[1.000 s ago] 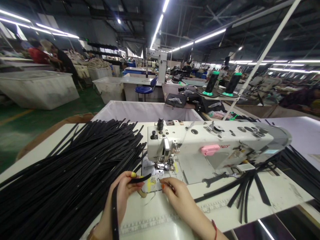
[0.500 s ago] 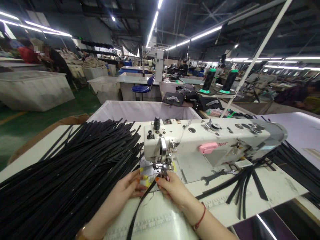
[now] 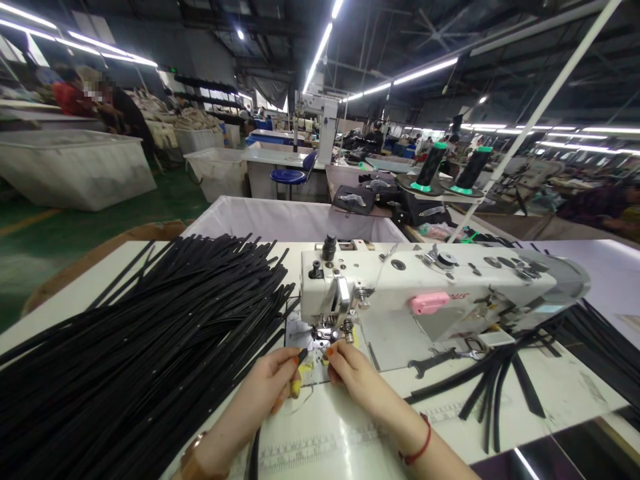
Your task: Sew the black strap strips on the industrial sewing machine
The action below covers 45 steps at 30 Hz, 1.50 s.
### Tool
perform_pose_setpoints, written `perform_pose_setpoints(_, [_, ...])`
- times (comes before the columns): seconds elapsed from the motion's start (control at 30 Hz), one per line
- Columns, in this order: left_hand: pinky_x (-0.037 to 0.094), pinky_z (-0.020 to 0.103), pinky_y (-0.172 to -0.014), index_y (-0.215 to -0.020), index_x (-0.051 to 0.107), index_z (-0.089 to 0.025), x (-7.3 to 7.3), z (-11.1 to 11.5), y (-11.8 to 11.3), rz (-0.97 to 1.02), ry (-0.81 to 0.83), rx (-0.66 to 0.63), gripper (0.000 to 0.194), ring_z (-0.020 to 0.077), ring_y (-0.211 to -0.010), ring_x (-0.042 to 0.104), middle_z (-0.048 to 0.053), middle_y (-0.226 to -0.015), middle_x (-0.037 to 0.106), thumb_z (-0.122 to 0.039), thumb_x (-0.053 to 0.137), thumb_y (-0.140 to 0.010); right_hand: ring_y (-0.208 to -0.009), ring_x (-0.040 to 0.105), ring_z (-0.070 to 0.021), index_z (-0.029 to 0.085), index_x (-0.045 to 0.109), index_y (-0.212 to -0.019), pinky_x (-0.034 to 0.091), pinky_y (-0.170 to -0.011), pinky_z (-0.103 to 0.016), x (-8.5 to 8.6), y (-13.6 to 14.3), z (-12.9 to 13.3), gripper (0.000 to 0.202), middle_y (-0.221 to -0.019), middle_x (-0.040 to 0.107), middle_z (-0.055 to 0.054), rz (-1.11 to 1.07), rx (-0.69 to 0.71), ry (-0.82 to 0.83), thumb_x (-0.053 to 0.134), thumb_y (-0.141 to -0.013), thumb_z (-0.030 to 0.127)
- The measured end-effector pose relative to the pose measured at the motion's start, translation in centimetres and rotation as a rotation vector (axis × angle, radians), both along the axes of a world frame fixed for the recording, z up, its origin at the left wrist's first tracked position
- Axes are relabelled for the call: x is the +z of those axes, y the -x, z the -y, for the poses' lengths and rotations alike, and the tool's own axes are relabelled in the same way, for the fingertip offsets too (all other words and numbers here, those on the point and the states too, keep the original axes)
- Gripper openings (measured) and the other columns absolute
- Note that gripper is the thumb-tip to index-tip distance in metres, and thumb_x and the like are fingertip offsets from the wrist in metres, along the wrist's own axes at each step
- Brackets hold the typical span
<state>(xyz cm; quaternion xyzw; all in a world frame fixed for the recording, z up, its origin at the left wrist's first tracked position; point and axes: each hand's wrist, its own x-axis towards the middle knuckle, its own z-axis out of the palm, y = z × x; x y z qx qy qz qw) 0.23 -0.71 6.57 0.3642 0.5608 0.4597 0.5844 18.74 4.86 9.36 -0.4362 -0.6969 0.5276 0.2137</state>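
Just in front of the sewing machine [image 3: 425, 273], my left hand [image 3: 273, 380] pinches the end of a narrow black strap [image 3: 255, 450]. Most of that strap is covered by the hand, and its lower part hangs toward me over the table. Yellow wrapping covers one left fingertip. Close to the presser foot [image 3: 326, 335], my right hand [image 3: 353, 373] has its thumb and fingers drawn together; whatever they hold is too small to make out. A small gap separates the two hands. A large pile of black straps [image 3: 150, 333] lies to the left.
An open-ended wrench [image 3: 433, 362] and several black strips [image 3: 493, 380] lie right of the needle area. A pink piece [image 3: 429, 303] is fixed on the machine's arm. Behind stand a pale lined bin [image 3: 300, 220] and two black thread cones [image 3: 431, 167].
My left hand has closed on the strap's end, with its fingers spread before. The strap has left my right fingers and shifted left. The whole view has moved slightly.
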Motion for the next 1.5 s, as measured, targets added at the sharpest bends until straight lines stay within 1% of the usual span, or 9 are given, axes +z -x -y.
perform_pose_setpoints(0.33, [0.019,0.019,-0.035,-0.095,0.065,-0.011,0.2,0.1,0.2,-0.031,-0.046,-0.004,0.045,0.0041,-0.032,0.029,-0.005,-0.051,0.053,-0.051,0.062,-0.074,-0.049,0.038,-0.0091,0.019,0.050,-0.071,0.027,-0.048,-0.024,-0.4,1.8,-0.6,0.037,-0.059,0.054,0.003,-0.085,0.051,0.165,0.047,-0.093,0.049])
perform_pose_setpoints(0.67, [0.022,0.019,-0.036,-0.091,0.065,-0.012,0.9,0.2,0.0,-0.052,-0.022,-0.019,0.043,0.0057,-0.032,0.030,-0.007,-0.046,0.048,-0.052,0.061,-0.074,-0.047,0.036,-0.0086,0.019,0.053,-0.073,0.025,-0.048,-0.024,-1.2,2.4,-0.7,0.032,-0.056,0.052,0.004,-0.151,0.058,0.151,0.051,-0.092,0.044])
perform_pose_setpoints(0.87, [0.020,0.019,-0.035,-0.090,0.062,-0.014,0.6,0.3,0.0,-0.012,-0.031,-0.039,0.042,0.0044,-0.033,0.031,-0.003,-0.057,0.058,-0.053,0.064,-0.073,-0.046,0.032,-0.0086,0.019,0.052,-0.072,0.025,-0.048,-0.025,-1.6,2.1,-0.3,0.036,-0.052,0.046,0.006,-0.206,-0.032,0.147,0.050,-0.091,0.049])
perform_pose_setpoints(0.93, [0.021,0.018,-0.036,-0.091,0.059,-0.015,0.5,0.4,0.1,0.011,-0.045,-0.062,0.040,0.0043,-0.034,0.032,-0.002,-0.061,0.061,-0.052,0.065,-0.075,-0.050,0.039,-0.0103,0.018,0.057,-0.078,0.032,-0.052,-0.026,-1.6,1.7,-0.1,0.036,-0.056,0.049,0.004,-0.199,-0.073,0.071,0.047,-0.092,0.050])
perform_pose_setpoints(1.03, [0.023,0.017,-0.037,-0.090,0.058,-0.016,0.6,0.6,0.3,0.020,-0.074,-0.096,0.035,0.0043,-0.037,0.033,-0.002,-0.064,0.061,-0.048,0.063,-0.078,-0.080,0.059,-0.0181,0.018,0.063,-0.109,0.045,-0.074,-0.030,-1.5,1.2,0.0,0.032,-0.088,0.066,-0.005,-0.153,-0.068,-0.092,0.052,-0.091,0.042])
perform_pose_setpoints(1.07, [0.023,0.017,-0.037,-0.089,0.058,-0.016,0.6,0.7,0.4,0.017,-0.083,-0.109,0.033,0.0042,-0.038,0.033,-0.002,-0.065,0.061,-0.047,0.063,-0.079,-0.089,0.060,-0.0200,0.019,0.061,-0.118,0.045,-0.082,-0.032,-1.4,1.2,-0.1,0.033,-0.097,0.068,-0.006,-0.141,-0.049,-0.121,0.053,-0.091,0.038])
perform_pose_setpoints(1.13, [0.023,0.017,-0.038,-0.089,0.058,-0.016,0.8,0.7,0.5,0.009,-0.097,-0.140,0.030,0.0039,-0.039,0.033,-0.002,-0.068,0.061,-0.045,0.061,-0.082,-0.094,0.062,-0.0208,0.021,0.060,-0.123,0.045,-0.089,-0.034,-1.3,1.3,-0.3,0.034,-0.096,0.069,-0.005,-0.131,0.006,-0.132,0.051,-0.092,0.031])
perform_pose_setpoints(1.33, [0.023,0.018,-0.040,-0.094,0.058,-0.015,1.3,0.7,0.6,0.014,-0.107,-0.175,0.035,0.0040,-0.040,0.030,0.000,-0.068,0.062,-0.048,0.057,-0.085,-0.082,0.060,-0.0178,0.018,0.064,-0.085,0.044,-0.078,-0.029,-1.3,2.0,-1.2,0.025,-0.084,0.066,-0.002,-0.103,0.110,-0.214,0.047,-0.095,0.032])
perform_pose_setpoints(1.5, [0.024,0.018,-0.042,-0.094,0.059,-0.014,1.0,0.8,0.7,0.012,-0.105,-0.170,0.036,0.0041,-0.042,0.031,-0.001,-0.068,0.060,-0.049,0.058,-0.086,-0.073,0.054,-0.0157,0.019,0.056,-0.076,0.039,-0.068,-0.027,-1.5,2.0,-0.9,0.025,-0.074,0.059,0.000,0.026,0.112,-0.325,0.047,-0.095,0.031])
